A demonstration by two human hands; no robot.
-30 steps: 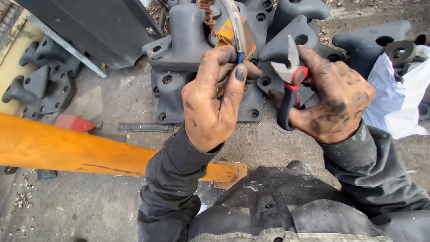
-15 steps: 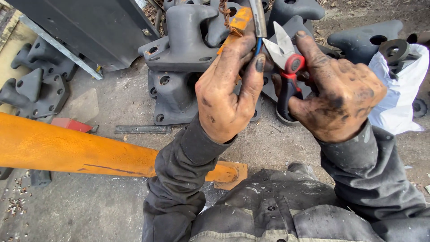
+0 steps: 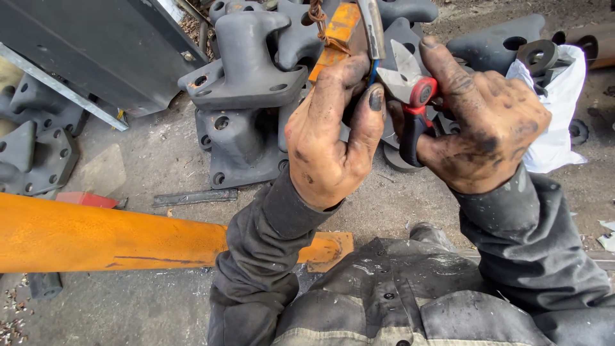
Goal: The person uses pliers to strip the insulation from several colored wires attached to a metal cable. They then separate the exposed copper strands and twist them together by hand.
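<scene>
The left hand [image 3: 330, 138] pinched a thin blue wire [image 3: 372, 72] beside an orange metal piece [image 3: 336, 32] — held up over the grey castings [image 3: 246, 70]. The right hand [image 3: 490, 125] gripped red-handled cutters [image 3: 413, 102], jaws open at the wire — just touching it, as far as I could tell.

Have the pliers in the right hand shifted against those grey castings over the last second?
Yes. The red-handled pliers have risen toward the top of the grey castings, closing on the orange part held by the left hand.
</scene>
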